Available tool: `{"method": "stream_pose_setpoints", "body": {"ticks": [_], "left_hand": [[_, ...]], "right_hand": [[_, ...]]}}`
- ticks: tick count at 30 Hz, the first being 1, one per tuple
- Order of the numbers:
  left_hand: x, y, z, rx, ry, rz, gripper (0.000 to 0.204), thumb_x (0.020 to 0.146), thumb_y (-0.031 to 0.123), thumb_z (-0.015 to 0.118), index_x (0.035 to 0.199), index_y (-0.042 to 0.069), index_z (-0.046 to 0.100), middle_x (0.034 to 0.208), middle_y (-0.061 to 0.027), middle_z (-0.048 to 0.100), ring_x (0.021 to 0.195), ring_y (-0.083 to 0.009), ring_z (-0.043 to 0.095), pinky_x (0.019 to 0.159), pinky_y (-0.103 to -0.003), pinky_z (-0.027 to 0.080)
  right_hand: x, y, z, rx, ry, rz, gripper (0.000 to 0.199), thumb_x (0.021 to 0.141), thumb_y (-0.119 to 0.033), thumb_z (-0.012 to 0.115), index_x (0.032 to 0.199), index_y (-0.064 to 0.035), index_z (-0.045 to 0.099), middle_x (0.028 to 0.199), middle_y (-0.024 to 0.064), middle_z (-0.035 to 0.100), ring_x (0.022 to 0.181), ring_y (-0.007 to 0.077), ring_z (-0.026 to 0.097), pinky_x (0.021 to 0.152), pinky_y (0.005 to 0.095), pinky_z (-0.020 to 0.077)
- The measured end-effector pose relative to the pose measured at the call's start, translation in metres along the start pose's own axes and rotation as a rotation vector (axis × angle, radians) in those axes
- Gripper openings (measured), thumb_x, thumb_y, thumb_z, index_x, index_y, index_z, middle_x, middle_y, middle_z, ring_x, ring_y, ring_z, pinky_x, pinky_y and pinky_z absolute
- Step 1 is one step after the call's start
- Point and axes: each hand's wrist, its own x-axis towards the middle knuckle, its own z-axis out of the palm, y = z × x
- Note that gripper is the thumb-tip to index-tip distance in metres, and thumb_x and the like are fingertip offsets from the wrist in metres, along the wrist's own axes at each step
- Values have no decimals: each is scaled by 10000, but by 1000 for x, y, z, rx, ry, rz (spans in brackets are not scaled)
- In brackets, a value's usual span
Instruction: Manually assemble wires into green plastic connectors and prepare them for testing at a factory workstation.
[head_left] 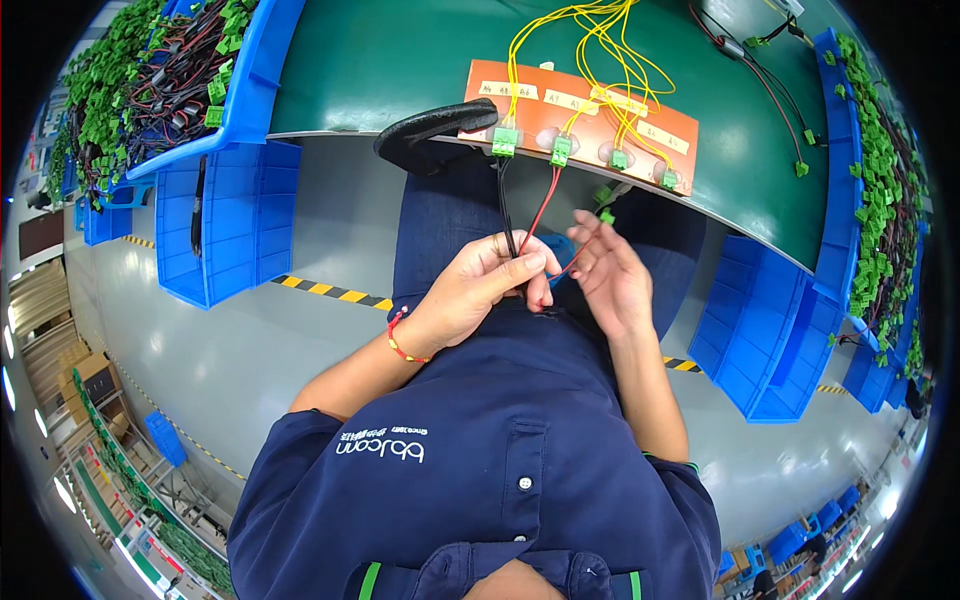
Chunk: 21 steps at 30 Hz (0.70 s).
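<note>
My left hand (490, 280) pinches a black wire pair (506, 205) and a red wire (542, 210) between thumb and fingers. The black pair runs up to a green terminal plug (505, 142), the red wire to a second green plug (561, 151). Both plugs sit at the edge of an orange board (585, 95) with paper labels. Beside them, my right hand (612, 275) has its fingers curled around a small green connector (607, 215) that shows at the fingertips. A red lead stretches between the two hands. Part of the right grip is hidden.
Yellow wires (625, 50) rise from the board over the green tabletop (390, 60). A black curved pad (430, 130) juts past the table edge. Blue bins (225, 225) hang at left, others (750, 330) at right. Loose cables (800, 168) and connector-filled trays (875, 200) lie at right.
</note>
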Motion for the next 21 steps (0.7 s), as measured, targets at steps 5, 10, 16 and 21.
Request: {"method": "stream_pose_setpoints", "body": {"ticks": [5,10,16,21], "left_hand": [[-2,1,1,22,55,-105,188,982,180,568,1091,28,587,838,-31,598,830,-121,599,711,-268,496],[2,-8,8,595,435,480,548,894,134,677,1355,18,405,1170,-98,491,1072,-162,486,885,-287,424],[-3,19,27,889,326,523,251,864,142,705,1085,26,677,1008,-63,539,944,-157,489,829,-283,411],[2,25,23,457,272,574,172,937,60,614,1075,-19,679,1016,-36,560,854,-84,550,746,-219,444]], "right_hand": [[-21,-18,26,-280,-13,-258,338,1031,-230,444,1193,35,576,978,88,632,711,92,533,692,242,463],[-31,-23,50,-595,-34,-507,246,1017,-149,499,1099,31,646,812,28,600,644,40,509,614,182,420],[-42,-22,75,-826,-274,-442,214,1002,-95,504,1087,49,638,787,46,597,574,57,514,517,208,416],[-33,-27,74,-670,-183,-398,276,1025,-160,472,1059,59,638,780,58,618,563,69,531,528,206,425]]}}
